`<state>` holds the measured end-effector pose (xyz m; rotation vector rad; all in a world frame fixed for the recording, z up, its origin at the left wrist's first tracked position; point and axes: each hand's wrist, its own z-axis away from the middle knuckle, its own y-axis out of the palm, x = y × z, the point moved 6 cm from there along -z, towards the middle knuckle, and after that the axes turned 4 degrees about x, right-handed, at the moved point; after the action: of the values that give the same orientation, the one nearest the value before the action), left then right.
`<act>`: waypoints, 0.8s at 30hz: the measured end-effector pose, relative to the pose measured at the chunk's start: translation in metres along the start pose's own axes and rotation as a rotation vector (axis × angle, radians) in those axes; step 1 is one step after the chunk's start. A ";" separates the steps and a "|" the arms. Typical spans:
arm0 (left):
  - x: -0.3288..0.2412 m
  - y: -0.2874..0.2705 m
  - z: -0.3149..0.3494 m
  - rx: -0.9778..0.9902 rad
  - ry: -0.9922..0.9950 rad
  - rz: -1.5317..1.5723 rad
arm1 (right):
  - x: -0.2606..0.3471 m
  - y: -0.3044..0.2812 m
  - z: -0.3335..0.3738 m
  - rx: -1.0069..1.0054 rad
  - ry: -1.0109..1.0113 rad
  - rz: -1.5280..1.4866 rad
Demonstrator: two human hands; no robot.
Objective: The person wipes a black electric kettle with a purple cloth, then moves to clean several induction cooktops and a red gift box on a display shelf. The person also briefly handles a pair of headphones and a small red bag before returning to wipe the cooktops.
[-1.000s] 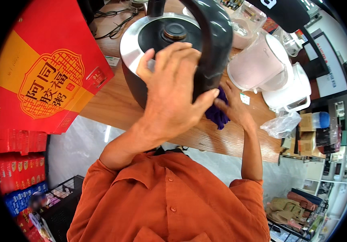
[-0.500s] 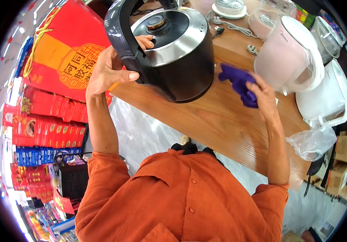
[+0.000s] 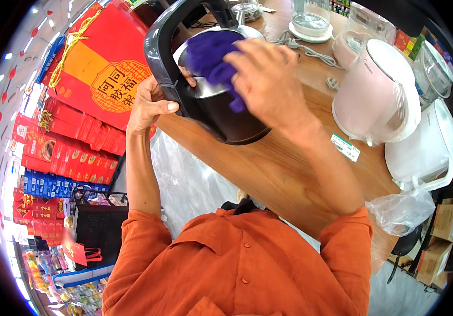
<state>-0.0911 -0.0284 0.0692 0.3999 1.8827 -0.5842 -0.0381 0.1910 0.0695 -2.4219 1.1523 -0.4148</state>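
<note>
A black electric kettle point(image 3: 218, 124) with a steel top rim is held up, tilted, over the wooden table point(image 3: 289, 174). My left hand point(image 3: 152, 105) is wrapped round the lower part of its thick dark handle, thumb on the near side. Over the kettle's lid lies a crumpled purple cloth point(image 3: 210, 55), which hides most of the lid. My right hand point(image 3: 268, 73) has hold of the cloth and presses it against the top and side of the kettle.
A pink kettle point(image 3: 368, 95) and a white kettle point(image 3: 416, 147) stand at the right, near a crumpled clear plastic bag point(image 3: 402, 210). A price label point(image 3: 345, 147) and a cord with a plug point(image 3: 310, 52) lie on the table. At the left rises a large red gift bag point(image 3: 100, 63).
My right hand has moved left with the purple cloth, from above the table onto the kettle's lid. My left hand keeps its grip on the handle.
</note>
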 end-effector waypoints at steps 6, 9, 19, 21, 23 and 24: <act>0.002 -0.001 -0.006 0.009 0.080 -0.003 | -0.084 0.042 -0.055 0.203 0.146 -0.261; 0.001 -0.001 -0.005 0.011 0.081 -0.022 | -0.078 0.041 -0.053 0.421 0.169 -0.251; 0.004 -0.001 0.005 -0.059 0.019 -0.007 | 0.002 0.001 -0.007 0.055 0.028 -0.178; -0.002 0.004 -0.001 -0.020 0.106 -0.019 | -0.046 0.021 -0.020 0.018 0.113 -0.253; -0.003 0.006 -0.006 -0.007 0.112 -0.017 | -0.085 0.037 -0.035 0.043 0.182 -0.385; -0.004 0.006 -0.008 0.004 0.127 -0.033 | -0.107 0.053 -0.042 0.159 0.244 -0.428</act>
<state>-0.0928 -0.0192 0.0737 0.4179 2.0132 -0.5958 -0.1570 0.2342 0.0705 -2.5162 0.6467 -0.9179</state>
